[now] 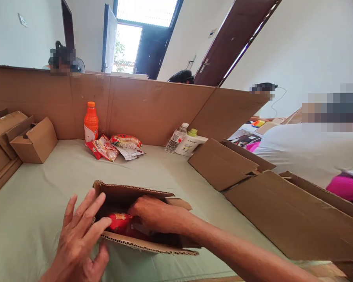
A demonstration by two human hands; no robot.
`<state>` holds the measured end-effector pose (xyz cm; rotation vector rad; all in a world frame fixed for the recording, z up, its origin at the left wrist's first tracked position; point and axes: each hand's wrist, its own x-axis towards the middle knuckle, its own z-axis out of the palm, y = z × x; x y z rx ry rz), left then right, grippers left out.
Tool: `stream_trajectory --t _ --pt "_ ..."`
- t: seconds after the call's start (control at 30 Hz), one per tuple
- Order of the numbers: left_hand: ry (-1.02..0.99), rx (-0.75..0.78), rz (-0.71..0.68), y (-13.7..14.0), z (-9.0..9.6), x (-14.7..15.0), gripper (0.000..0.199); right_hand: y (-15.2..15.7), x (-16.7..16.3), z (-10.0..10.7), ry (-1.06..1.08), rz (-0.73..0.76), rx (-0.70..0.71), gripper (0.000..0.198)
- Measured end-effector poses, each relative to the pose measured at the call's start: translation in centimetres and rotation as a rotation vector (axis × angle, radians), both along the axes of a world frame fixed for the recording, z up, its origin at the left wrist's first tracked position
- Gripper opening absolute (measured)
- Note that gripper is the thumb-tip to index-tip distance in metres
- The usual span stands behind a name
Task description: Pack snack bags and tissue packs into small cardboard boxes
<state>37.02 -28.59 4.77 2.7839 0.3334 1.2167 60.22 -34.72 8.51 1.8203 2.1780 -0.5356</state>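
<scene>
Reaching into an open cardboard box (147, 246), the right hand (153, 213) dips beside a glossy red packet (119, 221).
The right fingertips are hidden, so whether they grip the red packet lying inside cannot be told; the left hand (79, 239) is spread, fingers loose at the box's left end. Rough corrugated edges (170, 250) frame a narrow mouth. Outside, creased green cloth (55, 176) spreads toward a flat cardboard partition (153, 105), cartons (282, 207) bordering the right.
</scene>
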Motion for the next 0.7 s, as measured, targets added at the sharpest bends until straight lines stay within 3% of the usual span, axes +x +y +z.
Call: stream_trajectory --t 0.17,0.33,0.47,0.57,0.7 --pt "0.173 0.003 -0.193 0.3 2.4 0.7 0.042 0.2 0.0 -1.9 0.104 -0.010 0.037 0.028" --pt "0.318 -0.062 -0.176 1.0 2.5 1.3 0.046 0.2 -0.1 -2.0 0.162 -0.047 0.038 0.025" --pt "0.340 -0.153 -0.201 1.0 2.5 1.2 0.046 -0.9 -0.4 0.1 0.160 -0.012 0.047 0.027" --pt "0.344 -0.175 -0.203 1.0 2.1 1.1 0.033 -1.7 0.3 3.0 0.258 -0.028 0.250 0.029" --pt "0.311 -0.053 -0.211 1.7 0.6 1.5 0.013 0.5 3.0 6.8 0.265 -0.268 0.571 0.034"
